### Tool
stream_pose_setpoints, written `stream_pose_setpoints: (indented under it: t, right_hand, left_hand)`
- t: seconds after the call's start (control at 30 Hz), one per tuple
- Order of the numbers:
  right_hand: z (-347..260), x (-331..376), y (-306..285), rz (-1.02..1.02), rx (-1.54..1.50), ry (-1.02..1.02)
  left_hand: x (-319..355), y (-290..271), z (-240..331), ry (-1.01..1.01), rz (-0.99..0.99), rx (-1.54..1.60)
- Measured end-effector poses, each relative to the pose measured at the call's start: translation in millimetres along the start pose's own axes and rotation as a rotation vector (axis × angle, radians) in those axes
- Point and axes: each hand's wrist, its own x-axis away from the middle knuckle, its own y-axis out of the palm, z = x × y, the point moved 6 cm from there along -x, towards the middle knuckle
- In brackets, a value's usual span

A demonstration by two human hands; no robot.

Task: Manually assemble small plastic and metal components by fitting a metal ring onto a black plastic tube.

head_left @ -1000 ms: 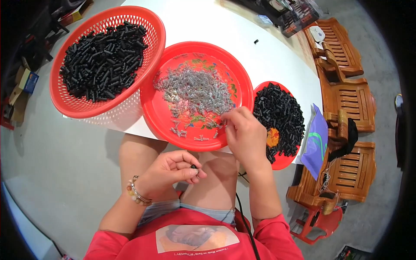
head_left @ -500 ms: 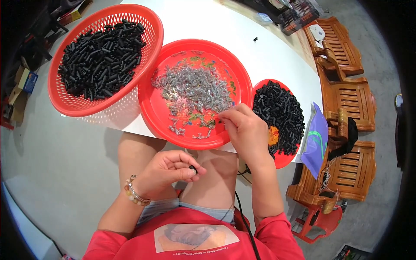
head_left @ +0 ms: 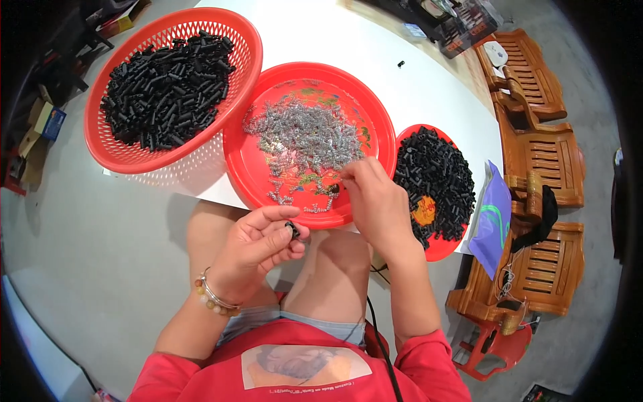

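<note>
1. Through my head view, the left hand (head_left: 264,242) has thumb and fingers closed around a small black part (head_left: 292,230), held above the lap near the red tray (head_left: 251,177).
2. The right hand (head_left: 378,201) reaches over the near right side of that tray, fingertips drawn together beside the silver springs (head_left: 305,134); I can't tell whether a spring is between them.
3. I judge the step in hand to be picking out one spring while the left steadies the black part; the next move seems to call for a clean separation, as coils could tangle.
4. Black tubes (head_left: 171,90) fill the red basket (head_left: 253,67) at left; black pieces (head_left: 435,181) lie heaped at right.
5. The left fingers cover most of the black part, and the right hand hides some tray rim.
</note>
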Motion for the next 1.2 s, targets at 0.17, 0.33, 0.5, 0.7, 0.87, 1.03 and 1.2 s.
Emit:
stream_pose_setpoints:
  t: [0.17,0.33,0.5,0.7,0.87,1.03,1.2]
  right_hand:
    - [-36,27,-29,-0.010,-0.531,-0.074]
    - [-52,47,-18,0.030,-0.670,-0.004]
    - [-51,57,-16,0.096,-0.675,0.025]
    - [-52,63,-20,0.029,-0.556,-0.004]
    - [-49,65,-26,0.133,-0.651,-0.072]
    - [-44,68,-25,0.159,-0.635,-0.068]
    - [-34,70,-26,0.086,-0.579,0.081]
  left_hand:
    - [2,2,-1,0.050,0.033,0.012]
    - [4,7,-6,0.093,0.032,0.004]
    - [7,10,-10,0.147,0.031,-0.051]
    - [14,12,-11,0.151,0.122,-0.125]
    - [14,17,-13,0.105,0.109,-0.094]
    - [11,19,-19,0.135,0.104,-0.141]
    - [8,21,-26,0.048,0.111,-0.019]
